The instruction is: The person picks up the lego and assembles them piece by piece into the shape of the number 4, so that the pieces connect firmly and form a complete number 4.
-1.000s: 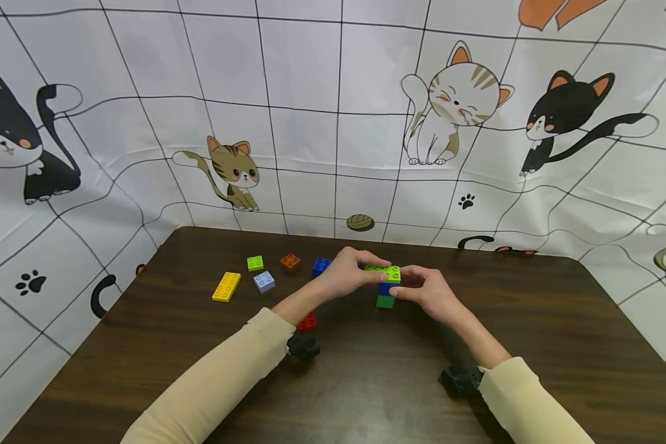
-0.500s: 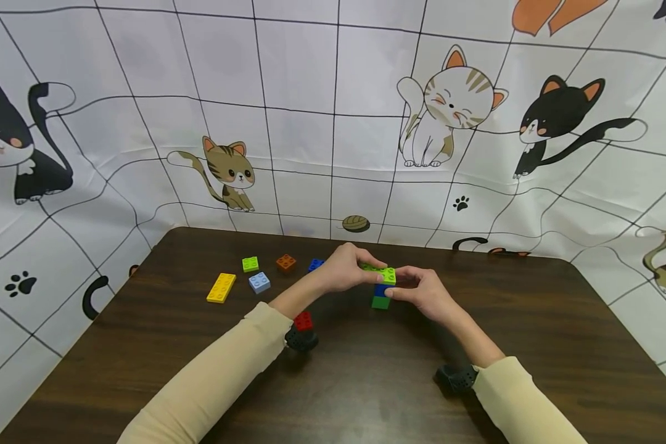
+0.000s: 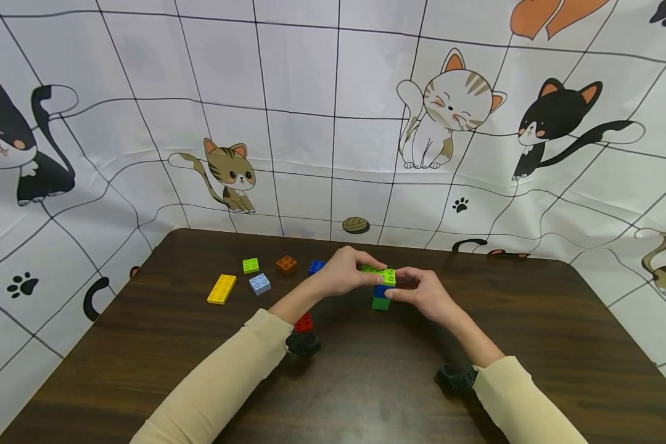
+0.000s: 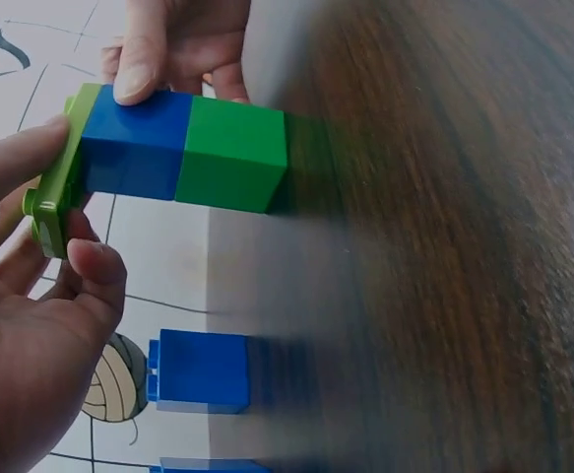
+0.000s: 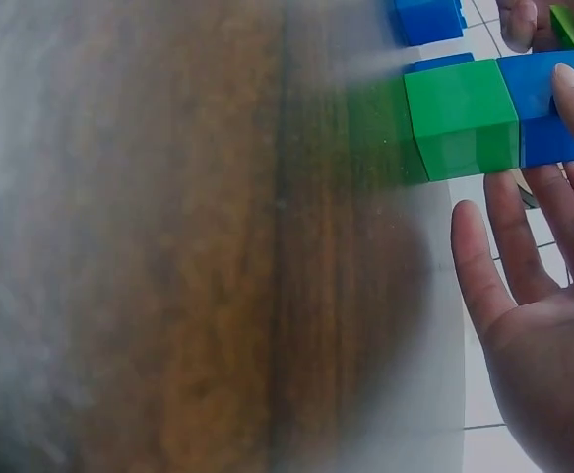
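Observation:
A small tower of toy building bricks stands on the table: a green brick (image 4: 232, 153) at the bottom, a blue brick (image 4: 137, 146) on it, and a thin lime-green brick (image 3: 388, 277) on top. The lime brick sticks out past the tower on the left-hand side. My left hand (image 3: 341, 271) pinches this overhanging lime brick between thumb and fingers. From the right, my right hand (image 3: 428, 295) grips the blue brick, thumb on its near face. Part of the lime brick is hidden by the left fingers.
Left of the hands lie loose bricks: yellow (image 3: 221, 289), small lime (image 3: 250, 266), light blue (image 3: 259, 283), orange (image 3: 286, 264), blue (image 3: 316, 267) and red (image 3: 304, 322). The left forearm partly covers the red one. A cat-print curtain (image 3: 300, 142) hangs behind the table (image 3: 366, 394).
The head view has shifted slightly. Both hands keep their hold on the tower, and the bricks show no clear movement.

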`<state>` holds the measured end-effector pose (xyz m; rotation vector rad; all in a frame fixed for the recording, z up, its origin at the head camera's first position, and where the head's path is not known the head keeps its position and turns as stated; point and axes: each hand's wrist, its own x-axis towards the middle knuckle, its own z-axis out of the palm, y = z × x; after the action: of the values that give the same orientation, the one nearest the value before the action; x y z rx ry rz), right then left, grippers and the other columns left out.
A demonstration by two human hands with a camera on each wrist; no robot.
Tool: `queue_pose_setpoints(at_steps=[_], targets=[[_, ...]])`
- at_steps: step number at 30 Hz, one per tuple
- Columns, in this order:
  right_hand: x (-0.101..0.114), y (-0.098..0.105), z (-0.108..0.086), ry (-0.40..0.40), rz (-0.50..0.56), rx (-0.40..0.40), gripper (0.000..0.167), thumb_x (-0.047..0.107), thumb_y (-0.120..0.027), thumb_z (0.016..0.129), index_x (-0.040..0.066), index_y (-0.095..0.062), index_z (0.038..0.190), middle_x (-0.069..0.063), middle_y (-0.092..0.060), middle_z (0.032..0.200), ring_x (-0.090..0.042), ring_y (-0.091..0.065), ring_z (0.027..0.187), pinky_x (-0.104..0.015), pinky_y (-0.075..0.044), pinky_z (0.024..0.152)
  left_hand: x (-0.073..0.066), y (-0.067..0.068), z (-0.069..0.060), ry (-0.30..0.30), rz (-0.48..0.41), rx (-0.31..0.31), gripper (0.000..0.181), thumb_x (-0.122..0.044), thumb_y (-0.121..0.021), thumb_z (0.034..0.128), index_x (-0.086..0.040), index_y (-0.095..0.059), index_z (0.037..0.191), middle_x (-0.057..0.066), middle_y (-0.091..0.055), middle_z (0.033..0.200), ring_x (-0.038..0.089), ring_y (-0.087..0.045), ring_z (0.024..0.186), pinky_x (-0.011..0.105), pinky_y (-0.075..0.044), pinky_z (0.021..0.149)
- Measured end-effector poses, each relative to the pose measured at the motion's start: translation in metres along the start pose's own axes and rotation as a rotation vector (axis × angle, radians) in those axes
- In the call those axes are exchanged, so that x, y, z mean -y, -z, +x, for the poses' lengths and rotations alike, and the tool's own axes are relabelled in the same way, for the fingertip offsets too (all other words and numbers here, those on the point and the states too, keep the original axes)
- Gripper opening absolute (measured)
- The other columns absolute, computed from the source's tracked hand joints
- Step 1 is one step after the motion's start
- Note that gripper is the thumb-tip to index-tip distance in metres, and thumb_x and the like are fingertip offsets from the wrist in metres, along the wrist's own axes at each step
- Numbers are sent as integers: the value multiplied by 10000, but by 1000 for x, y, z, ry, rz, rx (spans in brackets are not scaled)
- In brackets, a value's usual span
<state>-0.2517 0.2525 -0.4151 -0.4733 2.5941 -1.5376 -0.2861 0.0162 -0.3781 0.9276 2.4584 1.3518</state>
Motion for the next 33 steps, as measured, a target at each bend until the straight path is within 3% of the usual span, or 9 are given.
queue_pose_setpoints(at_steps=[6,11,17,21,25,33], targets=[[3,-3,2,20,2,3,447,170,-779,930,-59,-637,1287,-186,-694,1212,-331,-664,1110,-435,-556,949,2,6,-4,-16,7,17,322,-199,-746,956,-75,-742,1253,71,-703,1207,207,-567,916,248,-508,702],[5,-5,3,27,-2,-15,447,185,-786,927,-55,-644,1277,-171,-703,1193,-313,-667,1087,-416,-554,948,9,24,-13,-20,8,17,415,-205,-767,935,-69,-697,1321,87,-691,1225,204,-617,953,271,-547,736],[3,-3,1,0,-56,-31,456,228,-788,927,-38,-652,1272,-154,-709,1188,-310,-661,1096,-430,-546,956,20,49,-30,1,8,-50,428,-200,-767,936,-61,-687,1333,120,-709,1188,218,-605,939,312,-526,743],[2,0,0,-14,-98,-58,460,238,-792,923,-28,-655,1273,-142,-709,1191,-305,-645,1102,-447,-532,967,26,65,-42,-19,0,-99,425,-190,-750,946,-68,-679,1347,122,-699,1245,231,-595,962,321,-523,744],[1,-1,0,2,-83,-53,453,219,-786,928,-39,-650,1274,-155,-703,1198,-313,-641,1105,-459,-529,971,33,83,-61,-1,-4,-161,432,-194,-761,939,-82,-681,1349,104,-683,1294,262,-590,1027,341,-519,736],[0,-5,1,8,-76,-41,439,212,-783,928,-17,-651,1279,-131,-705,1197,-298,-643,1099,-398,-535,940,56,137,-111,153,72,-290,488,-257,-749,956,-64,-638,1390,160,-643,1288,315,-559,1121,375,-508,828]])
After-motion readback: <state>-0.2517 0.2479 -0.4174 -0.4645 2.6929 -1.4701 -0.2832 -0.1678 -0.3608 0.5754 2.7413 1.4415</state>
